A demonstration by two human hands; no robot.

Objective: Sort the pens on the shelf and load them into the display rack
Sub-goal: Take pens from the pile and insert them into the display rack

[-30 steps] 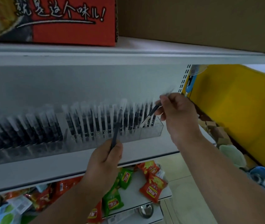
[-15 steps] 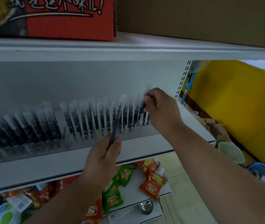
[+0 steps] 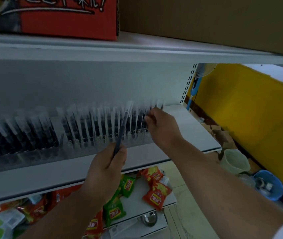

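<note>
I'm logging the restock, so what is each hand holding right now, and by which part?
The left hand grips a dark pen by its lower end. The right hand pinches the top of a pen in the display rack; blur hides exactly where.

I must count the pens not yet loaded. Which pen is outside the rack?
The dark pen gripped in the left hand: it tilts free before the rack, while the others stand in slots.

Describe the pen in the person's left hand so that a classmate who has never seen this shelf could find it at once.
Start at the white middle shelf, where a clear display rack holds a long row of pens. In front of the rack, the left hand grips one dark pen. Unlike its racked neighbours, it leans free, outside any slot.
</note>
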